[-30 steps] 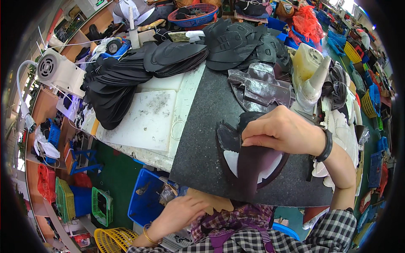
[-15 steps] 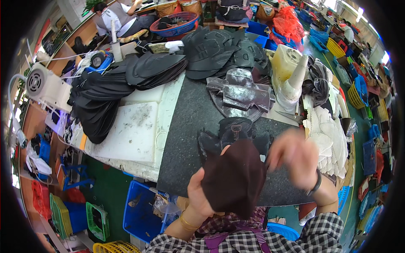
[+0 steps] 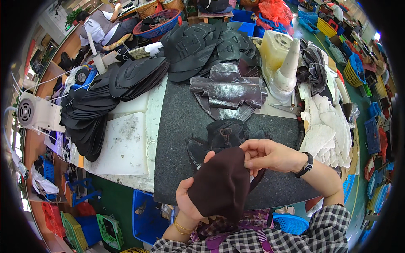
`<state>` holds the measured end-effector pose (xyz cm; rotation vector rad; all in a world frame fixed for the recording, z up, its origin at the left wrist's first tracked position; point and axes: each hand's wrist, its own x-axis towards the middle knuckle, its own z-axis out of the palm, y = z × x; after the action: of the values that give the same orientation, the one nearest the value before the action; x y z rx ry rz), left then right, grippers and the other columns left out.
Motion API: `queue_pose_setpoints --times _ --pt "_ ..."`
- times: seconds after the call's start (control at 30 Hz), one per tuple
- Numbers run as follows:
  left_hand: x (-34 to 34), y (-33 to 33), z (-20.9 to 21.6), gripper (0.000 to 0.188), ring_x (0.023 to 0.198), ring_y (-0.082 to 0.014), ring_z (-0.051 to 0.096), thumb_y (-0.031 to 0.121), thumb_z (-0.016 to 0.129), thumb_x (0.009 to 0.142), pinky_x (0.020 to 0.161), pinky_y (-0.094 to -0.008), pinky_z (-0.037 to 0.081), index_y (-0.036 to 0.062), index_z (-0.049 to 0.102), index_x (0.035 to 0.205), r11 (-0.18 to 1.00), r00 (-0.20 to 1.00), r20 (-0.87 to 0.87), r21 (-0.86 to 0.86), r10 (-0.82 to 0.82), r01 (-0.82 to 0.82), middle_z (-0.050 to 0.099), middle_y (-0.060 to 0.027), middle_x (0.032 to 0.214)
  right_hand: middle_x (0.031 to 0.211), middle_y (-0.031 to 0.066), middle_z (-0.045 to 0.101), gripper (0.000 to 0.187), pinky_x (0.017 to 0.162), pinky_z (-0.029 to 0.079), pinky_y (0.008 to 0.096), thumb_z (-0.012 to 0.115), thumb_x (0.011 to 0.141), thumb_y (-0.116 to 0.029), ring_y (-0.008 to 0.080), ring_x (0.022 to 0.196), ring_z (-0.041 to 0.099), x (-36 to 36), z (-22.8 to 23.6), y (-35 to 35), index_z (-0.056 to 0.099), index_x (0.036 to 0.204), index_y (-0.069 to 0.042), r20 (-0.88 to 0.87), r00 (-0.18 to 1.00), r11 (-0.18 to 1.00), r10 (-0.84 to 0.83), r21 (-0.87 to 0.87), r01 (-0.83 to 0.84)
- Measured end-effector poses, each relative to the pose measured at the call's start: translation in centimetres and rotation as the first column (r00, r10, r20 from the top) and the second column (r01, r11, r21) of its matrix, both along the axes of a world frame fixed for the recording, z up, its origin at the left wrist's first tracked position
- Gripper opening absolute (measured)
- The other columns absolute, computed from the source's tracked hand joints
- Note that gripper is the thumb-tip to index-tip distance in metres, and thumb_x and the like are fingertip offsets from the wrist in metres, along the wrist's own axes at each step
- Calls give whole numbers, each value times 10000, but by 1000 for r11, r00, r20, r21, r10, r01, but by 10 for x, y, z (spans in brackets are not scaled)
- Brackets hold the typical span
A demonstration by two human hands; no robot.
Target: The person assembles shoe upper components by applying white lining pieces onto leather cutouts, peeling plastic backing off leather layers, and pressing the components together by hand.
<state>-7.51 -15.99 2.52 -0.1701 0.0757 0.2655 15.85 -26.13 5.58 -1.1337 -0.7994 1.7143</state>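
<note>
A dark brown, cup-shaped piece of material (image 3: 223,181) is held up over the near edge of the work table. My left hand (image 3: 188,198) grips it from the left, thumb up along its side and part of the fingers hidden behind it. My right hand (image 3: 270,157) pinches its upper right edge between thumb and fingers. Just beyond, a dark shaped piece with a stitched tab (image 3: 225,134) lies on the grey stone slab (image 3: 177,122). Farther back on the slab rests a shiny, dark cross-shaped piece (image 3: 230,90).
Stacked black cut pieces (image 3: 90,114) lie at the left beside a white board (image 3: 122,145). A yellowish container (image 3: 274,48) and a white cone (image 3: 289,69) stand back right, near scissors (image 3: 284,108). White sheets (image 3: 327,130) pile at the right. Another person (image 3: 99,29) sits far left.
My right hand has come in from the right and now pinches the brown piece's edge. The view has shifted slightly, and the brown piece sits a little lower and further left.
</note>
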Motion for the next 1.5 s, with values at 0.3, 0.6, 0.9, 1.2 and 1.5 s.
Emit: queue_pose_setpoints --times 0.3,0.6,0.9,1.2,1.5 --pt "-44 12 125 866 1419 -341 227 395 458 821 1161 -487 104 71 72 1524 647 957 -164 708 -241 284 177 -242 1537 865 -12 597 237 678 460 205 530 904 -65 48 747 548 0 18 -2 573 1130 -7 159 958 971 237 -19 -237" --pt "31 39 92 765 1402 -311 284 361 356 893 1146 -458 207 78 30 1525 752 921 -311 544 -232 373 226 -166 1542 1246 128 579 669 950 440 327 425 950 -576 181 1128 549 -3 6 6 637 1112 38 -294 870 916 -395 -199 349" --pt "6 52 47 644 1376 -347 330 290 353 940 1130 -506 246 104 140 1519 971 1000 -16 237 -10 14 268 -170 1530 986 -2 643 207 753 467 224 647 915 -190 48 875 570 19 23 -13 651 1022 -13 9 998 955 -69 289 64" --pt "-10 53 84 743 1403 -337 279 300 390 915 1147 -494 203 36 38 1514 857 985 146 492 93 -154 184 -192 1551 732 23 602 263 507 399 207 645 909 -128 78 585 558 29 22 -26 453 1065 -40 -13 990 969 137 210 -131" --pt "52 35 116 784 1426 -330 232 364 350 891 1157 -458 184 14 17 1509 699 967 -131 671 -217 248 150 -195 1562 1351 152 487 768 1033 401 365 495 897 -605 231 1267 464 2 26 8 407 1378 -13 -383 882 936 -273 103 335"
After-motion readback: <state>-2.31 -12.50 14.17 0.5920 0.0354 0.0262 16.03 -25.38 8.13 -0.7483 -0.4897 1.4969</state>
